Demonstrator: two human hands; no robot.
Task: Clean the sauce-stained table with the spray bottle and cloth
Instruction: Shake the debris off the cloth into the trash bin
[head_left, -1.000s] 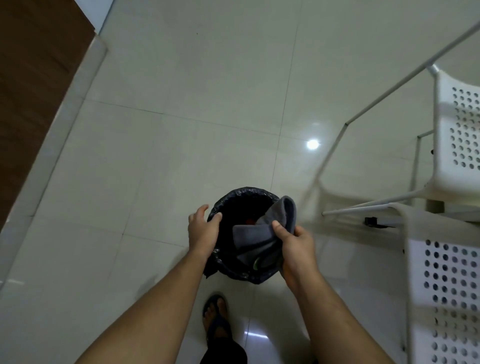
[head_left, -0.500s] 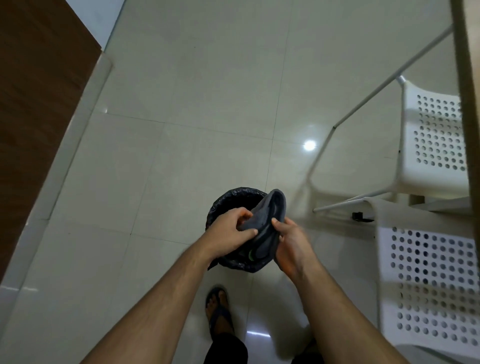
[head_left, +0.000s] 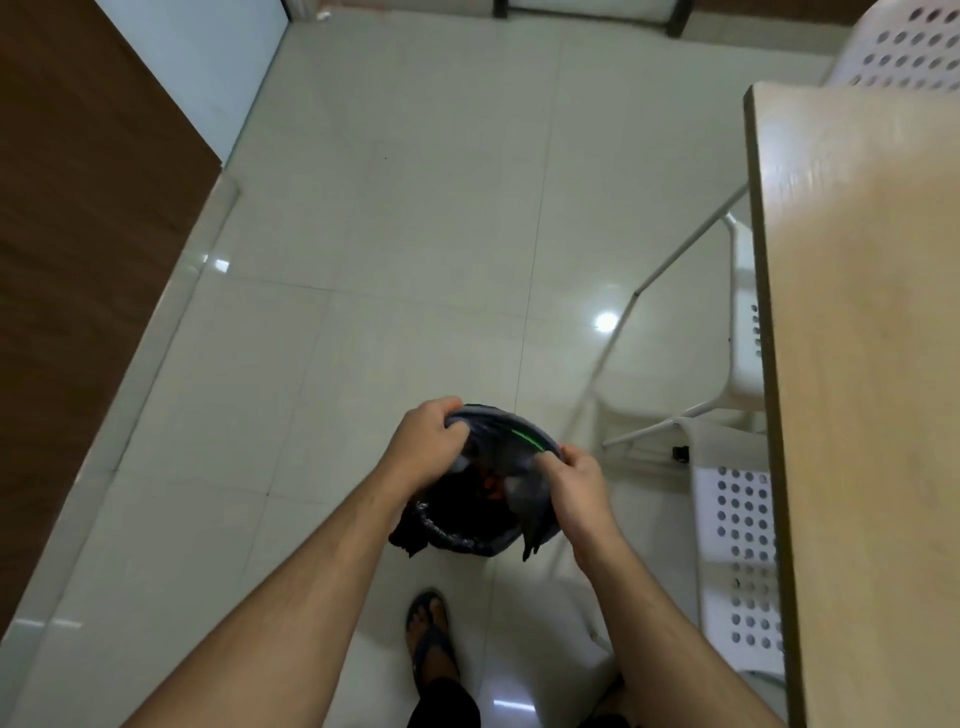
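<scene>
I hold a dark grey cloth (head_left: 501, 434) with a green stripe stretched between both hands, above a small bin lined with a black bag (head_left: 457, 535) on the floor. My left hand (head_left: 428, 444) grips the cloth's left end with curled fingers. My right hand (head_left: 571, 486) pinches its right end, and a fold of cloth hangs down beside that hand. Something orange shows inside the bin. The wooden table (head_left: 857, 364) fills the right side of the view. No spray bottle is in view.
White perforated chairs (head_left: 737, 561) stand against the table's left edge, with thin metal legs reaching over the floor. A brown door (head_left: 78, 234) lines the left. My sandalled foot (head_left: 428, 639) stands just behind the bin on the glossy tiled floor (head_left: 363, 260).
My left hand went from the bin's rim to the cloth. Both hands have since pulled the cloth out wide over the bin. The view has tilted up, and the table has come into sight.
</scene>
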